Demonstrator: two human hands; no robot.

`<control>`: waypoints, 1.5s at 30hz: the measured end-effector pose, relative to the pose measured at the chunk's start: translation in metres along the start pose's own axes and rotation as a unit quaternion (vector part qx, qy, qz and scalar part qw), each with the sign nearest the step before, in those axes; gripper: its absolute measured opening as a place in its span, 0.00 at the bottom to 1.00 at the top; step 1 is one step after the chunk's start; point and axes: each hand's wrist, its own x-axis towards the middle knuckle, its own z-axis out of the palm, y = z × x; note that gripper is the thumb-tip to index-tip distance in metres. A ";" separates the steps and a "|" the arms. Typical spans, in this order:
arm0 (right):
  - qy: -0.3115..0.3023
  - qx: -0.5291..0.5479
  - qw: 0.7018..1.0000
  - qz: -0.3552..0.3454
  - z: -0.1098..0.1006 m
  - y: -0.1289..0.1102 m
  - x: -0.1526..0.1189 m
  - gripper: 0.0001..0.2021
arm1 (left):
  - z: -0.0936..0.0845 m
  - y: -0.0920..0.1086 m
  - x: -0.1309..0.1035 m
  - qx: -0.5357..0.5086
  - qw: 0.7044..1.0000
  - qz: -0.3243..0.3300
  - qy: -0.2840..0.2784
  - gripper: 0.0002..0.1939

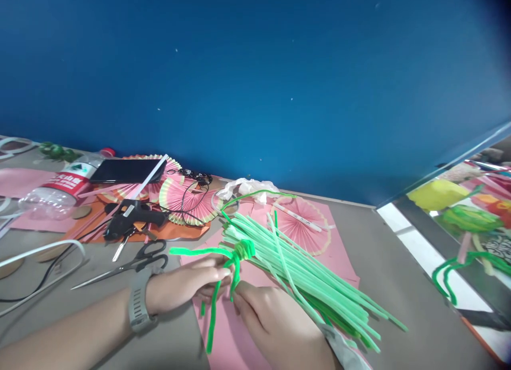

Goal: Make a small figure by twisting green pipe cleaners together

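Note:
My left hand, with a grey watch band at its wrist, is closed on a figure of bent green pipe cleaners. A coiled bright green knob tops the figure, and loose ends hang down and stick out to the left. Close by on the right, my right hand pinches one of the lower ends; its fingertips are partly hidden. Behind and beside it lies a large bundle of light green pipe cleaners on pink paper.
Scissors and a black hot glue gun lie left of my hands. Farther left are a plastic bottle and a black phone. Pleated pink paper fans and a white plastic bag rest along the blue wall.

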 end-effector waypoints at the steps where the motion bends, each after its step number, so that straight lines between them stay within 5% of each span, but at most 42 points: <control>1: 0.000 -0.001 1.000 -0.002 0.000 0.000 0.000 0.11 | 0.001 -0.001 0.001 0.011 1.000 0.007 0.003 0.13; 12: 0.017 -0.019 0.999 -0.044 -0.001 -0.008 -0.001 0.09 | 0.014 -0.015 0.009 0.050 0.977 0.102 0.180 0.13; 17: 0.015 -0.056 0.995 -0.076 0.003 -0.012 0.000 0.10 | 0.018 -0.021 0.011 -0.017 0.979 0.098 0.179 0.12; 25: 0.009 -0.126 0.987 -0.095 0.014 -0.020 0.003 0.05 | 0.031 -0.002 0.003 -0.113 0.974 0.080 0.180 0.06; 33: 0.031 -0.131 0.986 -0.099 0.011 -0.015 0.002 0.06 | 0.032 -0.007 0.008 -0.274 0.949 0.000 0.155 0.16; 45: 0.061 -0.059 0.994 -0.073 0.010 -0.013 0.003 0.09 | 0.044 0.002 0.000 -0.300 0.938 0.060 0.161 0.13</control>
